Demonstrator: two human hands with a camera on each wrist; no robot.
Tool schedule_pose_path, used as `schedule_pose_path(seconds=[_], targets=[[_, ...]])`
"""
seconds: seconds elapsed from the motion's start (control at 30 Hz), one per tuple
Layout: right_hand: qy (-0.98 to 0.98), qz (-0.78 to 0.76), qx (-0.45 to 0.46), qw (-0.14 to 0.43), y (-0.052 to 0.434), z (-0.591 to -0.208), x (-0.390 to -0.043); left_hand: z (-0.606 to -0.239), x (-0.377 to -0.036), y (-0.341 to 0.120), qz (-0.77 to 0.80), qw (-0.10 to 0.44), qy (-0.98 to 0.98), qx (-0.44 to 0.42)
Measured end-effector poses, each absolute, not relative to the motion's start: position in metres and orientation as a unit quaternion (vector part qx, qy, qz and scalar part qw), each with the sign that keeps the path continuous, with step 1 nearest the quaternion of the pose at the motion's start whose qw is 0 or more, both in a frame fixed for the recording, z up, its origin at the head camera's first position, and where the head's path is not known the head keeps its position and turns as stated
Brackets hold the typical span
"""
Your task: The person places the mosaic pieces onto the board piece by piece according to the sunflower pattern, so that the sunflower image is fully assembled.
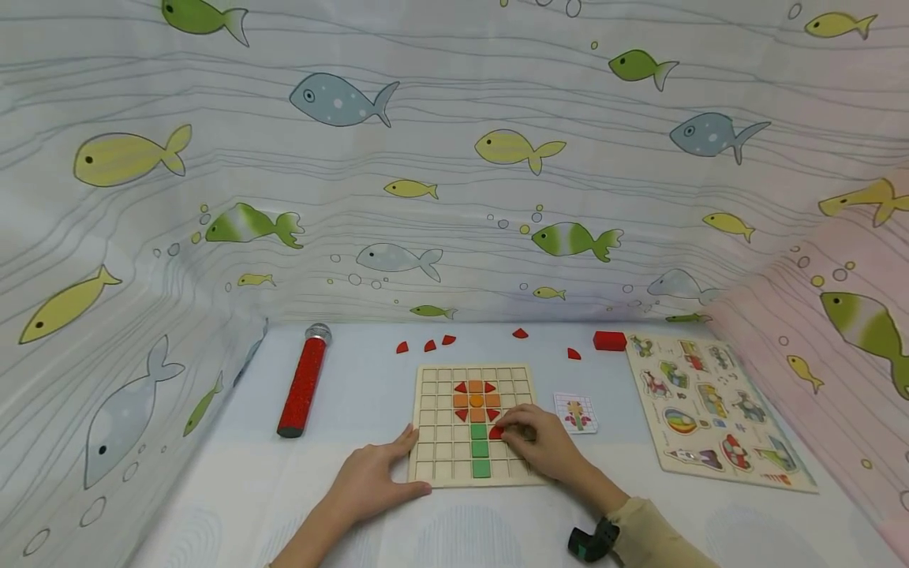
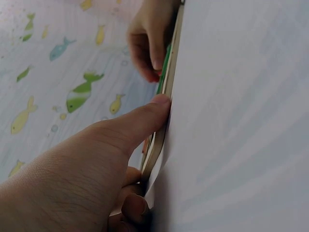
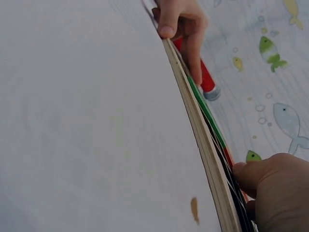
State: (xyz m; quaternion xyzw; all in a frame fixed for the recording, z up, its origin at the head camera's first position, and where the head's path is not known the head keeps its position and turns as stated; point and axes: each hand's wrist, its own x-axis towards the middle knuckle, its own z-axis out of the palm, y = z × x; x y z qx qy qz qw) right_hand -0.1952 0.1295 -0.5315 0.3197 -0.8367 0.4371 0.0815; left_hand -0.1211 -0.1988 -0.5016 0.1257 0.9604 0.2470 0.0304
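Note:
A wooden grid board (image 1: 440, 430) lies flat on the white table. It carries a flower of red and orange pieces above a stem of green squares (image 1: 480, 450). My left hand (image 1: 410, 462) rests against the board's near-left corner, forefinger along the side and thumb (image 2: 149, 113) pressed on the front edge (image 2: 164, 121). My right hand (image 1: 507, 432) lies on the board with its fingertips curled onto a red piece (image 1: 495, 432) beside the stem. In the right wrist view the board's edge (image 3: 203, 145) runs between both hands.
A red glitter tube (image 1: 304, 380) lies left of the board. Several loose red pieces (image 1: 426, 345) and a red block (image 1: 609, 340) sit behind it. A pattern card (image 1: 576, 412) and a vehicle peg puzzle (image 1: 713, 410) lie to the right. Fish-print cloth walls the table in.

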Motion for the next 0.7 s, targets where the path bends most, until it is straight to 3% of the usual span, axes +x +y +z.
schedule_pose_path(seconds=[0.37,0.7], targets=[[-0.832,0.460,0.304,0.061,0.130,-0.533,-0.196,-0.502,-0.122,-0.198,0.243,0.029,0.961,0.129],[-0.841,0.453,0.277,0.106,0.144,-0.518,-0.205,-0.502,-0.122,-0.197,0.245,0.028,0.962,0.120]])
